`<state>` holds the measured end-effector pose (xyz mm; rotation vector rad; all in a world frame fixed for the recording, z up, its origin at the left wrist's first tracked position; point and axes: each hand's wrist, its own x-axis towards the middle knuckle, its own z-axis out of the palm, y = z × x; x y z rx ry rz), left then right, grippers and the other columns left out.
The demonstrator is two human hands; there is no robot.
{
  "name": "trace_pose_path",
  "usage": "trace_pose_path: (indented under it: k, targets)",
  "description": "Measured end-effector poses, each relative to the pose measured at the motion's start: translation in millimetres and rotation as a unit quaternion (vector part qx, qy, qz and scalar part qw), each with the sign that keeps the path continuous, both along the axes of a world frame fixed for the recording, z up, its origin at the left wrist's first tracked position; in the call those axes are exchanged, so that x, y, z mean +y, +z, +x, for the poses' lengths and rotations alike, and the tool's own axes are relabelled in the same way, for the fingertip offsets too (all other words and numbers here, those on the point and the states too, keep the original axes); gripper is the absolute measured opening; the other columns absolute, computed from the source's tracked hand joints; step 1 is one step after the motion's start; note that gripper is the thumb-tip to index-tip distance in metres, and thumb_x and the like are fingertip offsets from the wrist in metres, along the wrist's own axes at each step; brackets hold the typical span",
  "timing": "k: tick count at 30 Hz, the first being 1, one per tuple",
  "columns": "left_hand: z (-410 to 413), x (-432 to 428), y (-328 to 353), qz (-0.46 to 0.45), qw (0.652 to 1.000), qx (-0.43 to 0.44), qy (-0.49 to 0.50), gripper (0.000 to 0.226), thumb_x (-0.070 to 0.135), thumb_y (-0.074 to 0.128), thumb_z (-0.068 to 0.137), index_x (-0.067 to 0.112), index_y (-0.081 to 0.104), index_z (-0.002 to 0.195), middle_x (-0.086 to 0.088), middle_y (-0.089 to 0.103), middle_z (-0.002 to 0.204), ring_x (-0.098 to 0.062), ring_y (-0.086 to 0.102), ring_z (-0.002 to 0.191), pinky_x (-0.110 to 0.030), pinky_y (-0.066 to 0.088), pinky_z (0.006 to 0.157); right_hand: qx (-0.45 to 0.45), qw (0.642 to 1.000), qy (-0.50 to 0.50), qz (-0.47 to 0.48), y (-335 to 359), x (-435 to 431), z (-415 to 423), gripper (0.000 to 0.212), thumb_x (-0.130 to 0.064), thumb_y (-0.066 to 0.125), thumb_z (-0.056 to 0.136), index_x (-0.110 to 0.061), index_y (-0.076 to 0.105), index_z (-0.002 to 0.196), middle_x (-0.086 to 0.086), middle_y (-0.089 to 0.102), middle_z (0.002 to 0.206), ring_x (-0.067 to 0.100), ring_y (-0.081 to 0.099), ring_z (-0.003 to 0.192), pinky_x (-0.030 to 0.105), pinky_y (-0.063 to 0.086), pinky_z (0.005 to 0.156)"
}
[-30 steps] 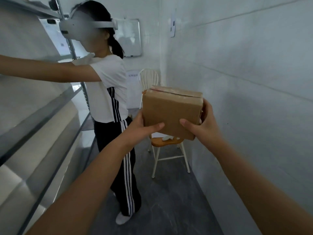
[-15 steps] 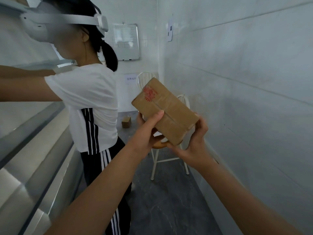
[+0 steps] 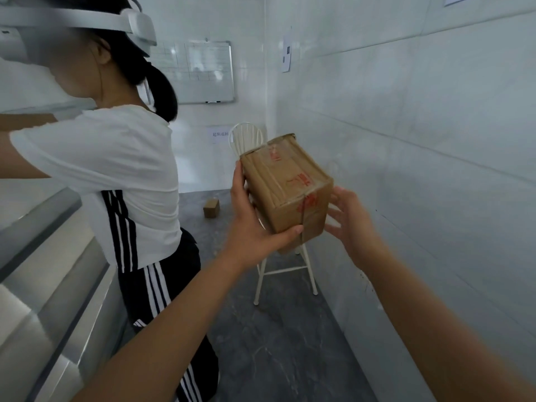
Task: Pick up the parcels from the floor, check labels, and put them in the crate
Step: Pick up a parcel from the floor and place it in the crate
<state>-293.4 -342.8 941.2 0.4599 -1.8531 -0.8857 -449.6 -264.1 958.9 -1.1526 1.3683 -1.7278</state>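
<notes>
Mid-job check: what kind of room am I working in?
Likely a narrow storeroom or parcel-sorting aisle: metal shelving on the left, a whiteboard at the far end, and a small cardboard parcel on the floor.

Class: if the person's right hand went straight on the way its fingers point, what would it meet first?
The cardboard parcel: the right hand, fingers spread, points at its right side face. The left hand grips the parcel's other side. Whether they touch is unclear.

Left hand point(image 3: 249, 224) grips parcel point(image 3: 287, 184); right hand point(image 3: 348, 221) beside.
</notes>
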Motion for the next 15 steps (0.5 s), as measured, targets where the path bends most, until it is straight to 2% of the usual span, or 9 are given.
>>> trace_pose_path:
  k: [2,4,6,7,9,11,13,15]
  targets:
    - [3,2,-1,-0.015,1.000,-0.017,-0.019,0.132,0.032,0.085,0.061,0.024,-0.014,0.148,0.012,0.010,0.154,-0.002,0.018,0.144,-0.028,0.031,0.114,-0.043,0.996,0.065,0.052,2,5,2,0.029,-0.051,0.037,0.090,-0.037,0.061,0.099,-0.002,0.062,0.118,0.018,0.059,0.108,0.039,0.053,0.080]
    - [4,6,0,-0.017,0.998,-0.044,-0.041,0.125,0.031,0.083,0.066,0.029,-0.009,0.149,0.013,0.010,0.156,-0.006,0.017,0.145,-0.028,0.031,0.114,-0.075,0.992,0.076,0.073,0,9,4,0.035,-0.051,0.032,0.094,-0.035,0.063,0.099,-0.003,0.066,0.108,0.018,0.062,0.100,0.036,0.054,0.073]
    - [4,10,1,0.003,0.997,-0.062,-0.038,0.106,0.027,0.080,0.072,0.027,0.008,0.150,0.009,0.025,0.153,-0.009,0.030,0.141,-0.035,0.036,0.112,-0.078,0.993,0.052,0.067,-3,10,6,0.034,-0.051,0.035,0.093,-0.032,0.061,0.105,-0.003,0.065,0.105,0.016,0.061,0.097,0.034,0.053,0.075]
    - [5,12,3,0.007,0.997,-0.067,-0.022,0.091,0.024,0.079,0.075,0.025,0.021,0.146,0.008,0.035,0.146,-0.009,0.038,0.135,-0.039,0.039,0.111,-0.072,0.995,0.027,0.058,-5,10,6,0.039,-0.054,0.041,0.090,-0.029,0.058,0.114,0.000,0.062,0.112,0.017,0.060,0.099,0.034,0.053,0.078]
    - [10,12,10,0.034,0.996,-0.077,-0.018,0.073,0.026,0.079,0.074,0.024,0.038,0.134,0.008,0.050,0.131,-0.010,0.050,0.124,-0.042,0.043,0.106,-0.086,0.995,-0.040,0.030,-7,8,2,0.061,-0.053,0.055,0.083,-0.022,0.044,0.134,0.002,0.054,0.127,0.015,0.059,0.103,0.033,0.053,0.083]
    - [20,10,16,0.116,0.986,-0.077,-0.086,0.087,0.043,0.085,0.059,0.023,0.043,0.132,0.006,0.058,0.126,-0.010,0.058,0.116,-0.037,0.050,0.100,-0.093,0.992,-0.081,-0.021,-7,9,-2,0.062,-0.036,0.060,0.087,-0.020,0.032,0.140,0.000,0.049,0.130,0.011,0.060,0.099,0.025,0.054,0.074]
    - [28,6,20,0.185,0.968,-0.073,-0.150,0.108,0.062,0.085,0.044,0.021,0.041,0.134,0.002,0.059,0.128,-0.012,0.060,0.115,-0.034,0.052,0.094,-0.040,0.992,-0.103,-0.053,-6,12,-3,0.065,-0.025,0.063,0.086,-0.022,0.030,0.141,-0.004,0.047,0.128,0.008,0.060,0.100,0.019,0.054,0.066]
    - [31,2,21,0.213,0.959,-0.077,-0.171,0.118,0.070,0.081,0.041,0.016,0.037,0.137,-0.004,0.057,0.132,-0.021,0.059,0.118,-0.040,0.053,0.092,0.028,0.989,-0.119,-0.076,-5,14,0,0.069,-0.021,0.067,0.083,-0.023,0.030,0.141,-0.009,0.047,0.124,0.003,0.056,0.103,0.014,0.054,0.065]
